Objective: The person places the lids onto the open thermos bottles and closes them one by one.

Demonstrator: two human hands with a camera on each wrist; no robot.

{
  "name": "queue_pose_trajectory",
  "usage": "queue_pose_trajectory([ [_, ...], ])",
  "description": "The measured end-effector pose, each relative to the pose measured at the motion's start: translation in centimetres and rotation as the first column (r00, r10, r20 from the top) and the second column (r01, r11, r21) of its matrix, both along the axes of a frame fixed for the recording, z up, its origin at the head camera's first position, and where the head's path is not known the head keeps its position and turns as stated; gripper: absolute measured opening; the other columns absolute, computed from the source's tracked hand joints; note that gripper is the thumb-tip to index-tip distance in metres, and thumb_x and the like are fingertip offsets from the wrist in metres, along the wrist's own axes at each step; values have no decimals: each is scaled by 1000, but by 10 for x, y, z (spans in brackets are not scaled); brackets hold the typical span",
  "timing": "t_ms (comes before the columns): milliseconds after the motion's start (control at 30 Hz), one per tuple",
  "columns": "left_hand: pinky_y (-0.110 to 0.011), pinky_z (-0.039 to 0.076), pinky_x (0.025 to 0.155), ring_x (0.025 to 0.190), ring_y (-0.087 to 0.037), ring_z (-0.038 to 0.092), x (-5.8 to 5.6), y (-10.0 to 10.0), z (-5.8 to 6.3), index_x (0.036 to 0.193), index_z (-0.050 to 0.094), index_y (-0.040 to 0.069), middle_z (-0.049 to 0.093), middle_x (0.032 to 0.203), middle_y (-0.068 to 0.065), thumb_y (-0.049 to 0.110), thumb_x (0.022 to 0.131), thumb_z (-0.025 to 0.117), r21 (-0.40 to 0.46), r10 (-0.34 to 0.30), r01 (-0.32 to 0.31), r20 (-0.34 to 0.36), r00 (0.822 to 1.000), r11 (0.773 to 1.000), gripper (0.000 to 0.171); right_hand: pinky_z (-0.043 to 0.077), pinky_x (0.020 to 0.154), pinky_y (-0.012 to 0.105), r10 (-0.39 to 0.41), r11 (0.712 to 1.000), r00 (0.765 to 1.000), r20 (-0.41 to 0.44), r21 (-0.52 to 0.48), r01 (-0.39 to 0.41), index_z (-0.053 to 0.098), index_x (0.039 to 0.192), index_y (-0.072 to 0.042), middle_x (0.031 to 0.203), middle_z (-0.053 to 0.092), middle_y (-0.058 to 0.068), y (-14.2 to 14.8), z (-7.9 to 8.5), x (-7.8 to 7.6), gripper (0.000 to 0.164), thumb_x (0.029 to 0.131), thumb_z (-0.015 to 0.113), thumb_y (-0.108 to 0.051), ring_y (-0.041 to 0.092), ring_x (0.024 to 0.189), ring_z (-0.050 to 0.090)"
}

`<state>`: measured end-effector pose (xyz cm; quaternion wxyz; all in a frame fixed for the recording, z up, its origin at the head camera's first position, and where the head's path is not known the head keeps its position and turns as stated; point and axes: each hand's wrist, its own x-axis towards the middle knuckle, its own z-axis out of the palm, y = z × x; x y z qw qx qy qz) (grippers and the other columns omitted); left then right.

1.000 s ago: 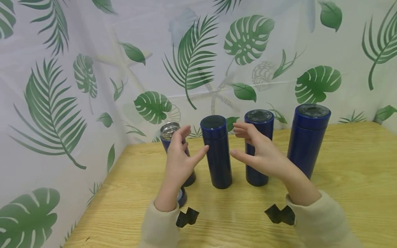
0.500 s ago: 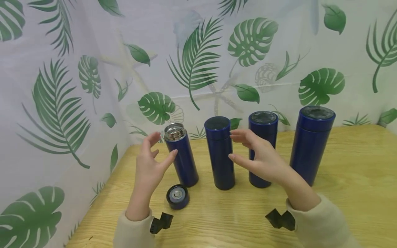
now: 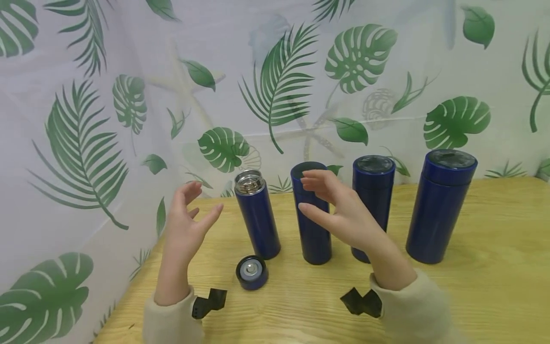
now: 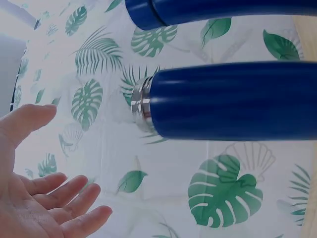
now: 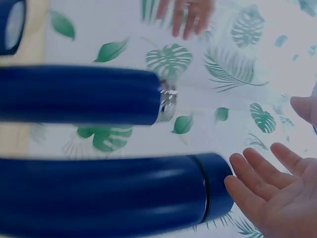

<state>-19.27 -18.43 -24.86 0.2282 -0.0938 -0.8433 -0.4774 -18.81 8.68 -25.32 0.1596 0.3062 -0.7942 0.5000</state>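
My left hand (image 3: pixel 182 231) hovers left of an uncapped blue thermos (image 3: pixel 258 220), fingers spread and holding nothing. The steel neck of that thermos (image 4: pixel 141 105) is bare. Its dark lid (image 3: pixel 252 272) lies upside down on the table in front of it. My right hand (image 3: pixel 343 215) is raised before a capped blue thermos (image 3: pixel 315 241), hiding part of its upper body. Loosely bent fingers and thumb stand apart with nothing between them. In the right wrist view, those fingertips (image 5: pixel 235 163) overlap the capped top of this thermos (image 5: pixel 124 193).
To the right stand two more capped blue thermoses, a slim one (image 3: pixel 378 188) partly behind my right hand and a wider one (image 3: pixel 442 215). All are on a wooden table (image 3: pixel 494 286). A leaf-printed cloth (image 3: pixel 172 119) hangs behind and on the left.
My left hand has moved left, away from the uncapped thermos, uncovering it and the lid. My right hand has shifted left across the front of the second thermos. The bottles stay standing.
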Motion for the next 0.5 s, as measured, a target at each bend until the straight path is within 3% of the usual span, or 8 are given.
queue_pose_trajectory([
  [200,-41,34,93,120,-24,35,3,-9,6,130,31,-3,40,128,-14,16,81,66,-33,35,-34,33,999,999,63,32,96,38,41,997,996,74,-66,-36,37,127,-3,123,45,14,-13,2,-2,48,85,59,-10,22,116,41],
  [500,-41,34,94,120,-22,35,0,-12,6,131,32,0,41,128,-11,20,81,66,-23,41,-40,59,997,999,64,36,93,39,84,993,995,60,73,-88,44,124,-2,120,50,12,-38,-15,-15,49,81,65,-16,23,110,47],
])
